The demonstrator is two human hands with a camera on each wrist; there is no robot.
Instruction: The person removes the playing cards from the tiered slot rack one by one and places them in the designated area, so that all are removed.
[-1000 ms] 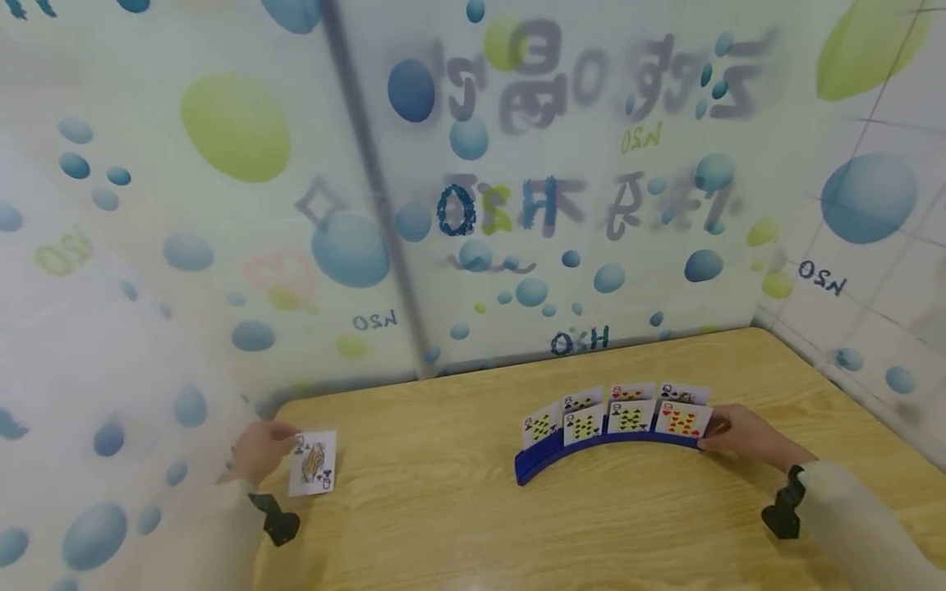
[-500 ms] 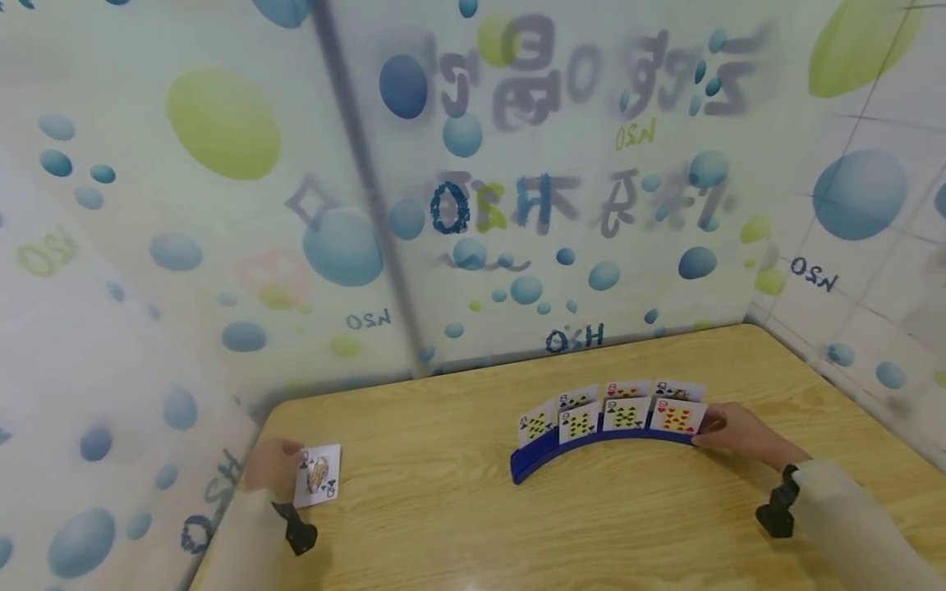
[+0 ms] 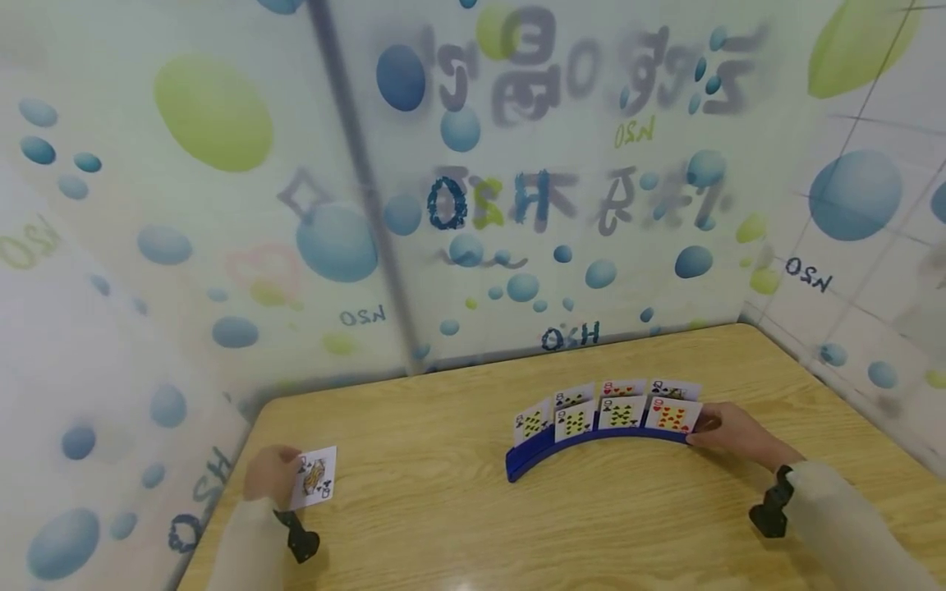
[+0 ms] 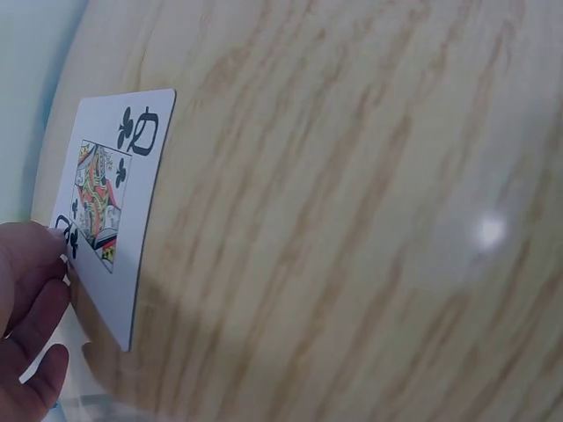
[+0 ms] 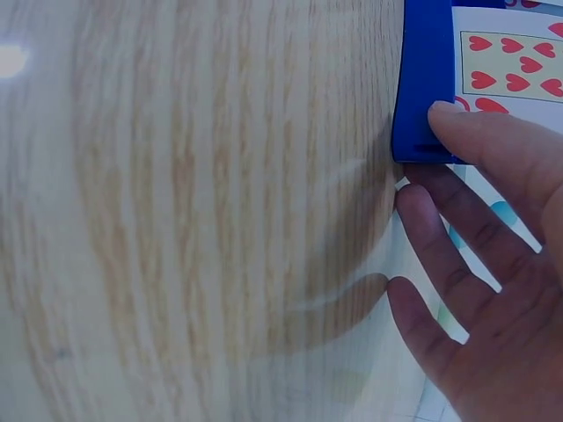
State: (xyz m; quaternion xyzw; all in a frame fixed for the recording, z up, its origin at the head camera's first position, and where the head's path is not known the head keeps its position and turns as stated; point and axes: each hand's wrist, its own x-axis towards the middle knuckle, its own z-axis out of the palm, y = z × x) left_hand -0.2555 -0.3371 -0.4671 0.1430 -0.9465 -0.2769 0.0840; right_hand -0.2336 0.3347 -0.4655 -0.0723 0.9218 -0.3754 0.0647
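At the table's left side, my left hand point(image 3: 272, 474) pinches a queen of clubs playing card point(image 3: 316, 478) by its left edge, face up. In the left wrist view, the thumb and fingers hold the queen of clubs point(image 4: 107, 189) at a corner, close over the tabletop. A curved blue card holder point(image 3: 526, 461) stands right of the middle with two rows of upright cards. My right hand point(image 3: 732, 433) grips its right end. The right wrist view has the thumb on the blue holder point(image 5: 426, 83), beside a hearts card point(image 5: 506, 92); the other fingers spread below the holder's end.
The wooden table point(image 3: 429, 509) meets a patterned wall point(image 3: 473, 271) along its back edge, with another wall at the right. Front-row cards include several black-suit cards point(image 3: 574, 420) and a red hearts card point(image 3: 671, 415). A second row of cards point(image 3: 622, 387) stands behind.
The left hand has shifted slightly rightward and nearer over the table, carrying the queen of clubs. My right hand keeps its grip on the holder's end. The head view has turned slightly.
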